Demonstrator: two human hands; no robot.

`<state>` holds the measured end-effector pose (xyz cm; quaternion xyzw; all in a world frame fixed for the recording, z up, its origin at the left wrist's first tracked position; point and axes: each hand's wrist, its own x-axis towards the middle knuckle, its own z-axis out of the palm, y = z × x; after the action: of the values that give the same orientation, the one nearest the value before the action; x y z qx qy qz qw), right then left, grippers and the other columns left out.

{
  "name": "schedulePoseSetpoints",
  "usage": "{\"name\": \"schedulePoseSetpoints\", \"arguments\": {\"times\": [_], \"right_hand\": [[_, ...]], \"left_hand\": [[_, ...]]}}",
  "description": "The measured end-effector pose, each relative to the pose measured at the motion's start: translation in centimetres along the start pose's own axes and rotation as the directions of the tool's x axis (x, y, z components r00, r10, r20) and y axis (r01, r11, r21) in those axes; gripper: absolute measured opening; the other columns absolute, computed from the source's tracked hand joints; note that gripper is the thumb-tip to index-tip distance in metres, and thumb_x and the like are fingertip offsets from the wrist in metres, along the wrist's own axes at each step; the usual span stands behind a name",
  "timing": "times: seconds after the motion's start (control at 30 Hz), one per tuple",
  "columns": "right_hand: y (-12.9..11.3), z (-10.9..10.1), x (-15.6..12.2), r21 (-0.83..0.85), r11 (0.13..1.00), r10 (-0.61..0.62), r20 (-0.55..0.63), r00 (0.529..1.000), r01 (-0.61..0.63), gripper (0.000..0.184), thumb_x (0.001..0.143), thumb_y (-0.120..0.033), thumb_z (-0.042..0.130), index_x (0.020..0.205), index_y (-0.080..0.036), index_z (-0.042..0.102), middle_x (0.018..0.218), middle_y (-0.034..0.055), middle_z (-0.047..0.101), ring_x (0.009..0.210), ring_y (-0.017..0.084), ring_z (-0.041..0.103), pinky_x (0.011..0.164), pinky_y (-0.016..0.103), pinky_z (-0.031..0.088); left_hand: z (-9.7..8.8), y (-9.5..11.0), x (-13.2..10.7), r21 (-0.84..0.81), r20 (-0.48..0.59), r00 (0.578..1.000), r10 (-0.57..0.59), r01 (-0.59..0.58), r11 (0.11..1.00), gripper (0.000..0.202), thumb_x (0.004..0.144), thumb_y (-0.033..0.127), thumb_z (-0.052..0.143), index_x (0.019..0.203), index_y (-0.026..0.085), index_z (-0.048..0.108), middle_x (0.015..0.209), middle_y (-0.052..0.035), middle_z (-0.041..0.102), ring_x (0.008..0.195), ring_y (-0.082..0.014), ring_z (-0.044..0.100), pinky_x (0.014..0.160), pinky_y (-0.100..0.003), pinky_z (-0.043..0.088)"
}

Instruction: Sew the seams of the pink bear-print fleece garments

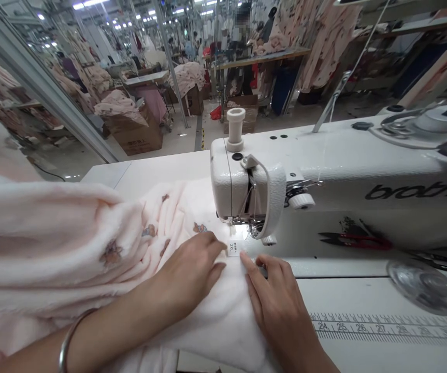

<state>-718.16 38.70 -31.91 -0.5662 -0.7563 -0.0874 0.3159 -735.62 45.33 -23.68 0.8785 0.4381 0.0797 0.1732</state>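
A pale pink fleece garment (71, 243) with small bear prints lies heaped across the sewing table and runs under the needle area of a white sewing machine (324, 171). My left hand (192, 274) rests flat on the fleece, fingers stretched toward a small white size label (234, 248) by the presser foot (252, 230). On the fabric's right edge lies my right hand (277, 300), its index finger pointing at the label. Neither hand grips anything. A metal bangle (70, 336) circles my left wrist.
Red-handled thread snips (357, 240) lie on the machine bed to the right. A printed ruler strip (390, 326) runs along the table front. A clear round disc (425, 285) sits at right. Behind are cardboard boxes (135, 134), fabric piles and other workstations.
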Motion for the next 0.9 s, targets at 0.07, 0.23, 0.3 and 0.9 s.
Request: {"name": "schedulePoseSetpoints", "arguments": {"times": [0.07,0.23,0.3,0.9], "right_hand": [[0.0,0.0,-0.1,0.003,1.000,-0.005,-0.010,1.000,0.005,0.035,0.091,-0.010,0.047,0.123,-0.009,0.058,0.100,0.0154,0.052,0.093,0.026,0.049,0.077,0.041,0.047],[0.1,0.2,-0.2,0.021,1.000,0.004,-0.019,1.000,-0.004,0.034,0.091,-0.009,0.045,0.123,-0.010,0.059,0.100,0.0147,0.051,0.094,0.026,0.049,0.077,0.040,0.048],[0.1,0.2,-0.2,0.026,1.000,0.011,0.009,1.000,-0.011,0.036,0.091,-0.008,0.046,0.124,-0.010,0.057,0.102,0.0147,0.051,0.096,0.026,0.049,0.079,0.041,0.047],[0.0,0.3,-0.3,0.073,0.997,-0.002,0.035,0.999,0.000,0.036,0.091,-0.009,0.043,0.125,-0.007,0.055,0.103,0.0163,0.048,0.094,0.027,0.046,0.076,0.043,0.048]], "left_hand": [[0.2,-0.1,-0.9,0.070,0.030,0.980,0.199,-0.201,0.977,0.030,0.091,0.022,0.045,0.117,0.013,0.057,0.127,-0.0119,0.054,0.115,-0.0213,0.055,0.098,-0.034,0.049],[2.1,-1.5,-0.9,0.301,0.086,0.893,0.442,-0.446,0.843,0.046,0.094,0.027,0.043,0.133,0.002,0.043,0.141,-0.0184,0.042,0.134,-0.0255,0.037,0.110,-0.037,0.039],[2.5,-2.1,-0.8,0.319,0.092,0.880,0.466,-0.469,0.823,0.047,0.094,0.028,0.044,0.133,0.001,0.042,0.141,-0.0190,0.042,0.134,-0.0258,0.037,0.109,-0.037,0.039],[3.1,-2.9,-0.6,0.270,0.067,0.866,0.496,-0.494,0.826,0.051,0.093,0.028,0.042,0.137,0.003,0.037,0.142,-0.0205,0.040,0.137,-0.0288,0.032,0.111,-0.042,0.038]]}}
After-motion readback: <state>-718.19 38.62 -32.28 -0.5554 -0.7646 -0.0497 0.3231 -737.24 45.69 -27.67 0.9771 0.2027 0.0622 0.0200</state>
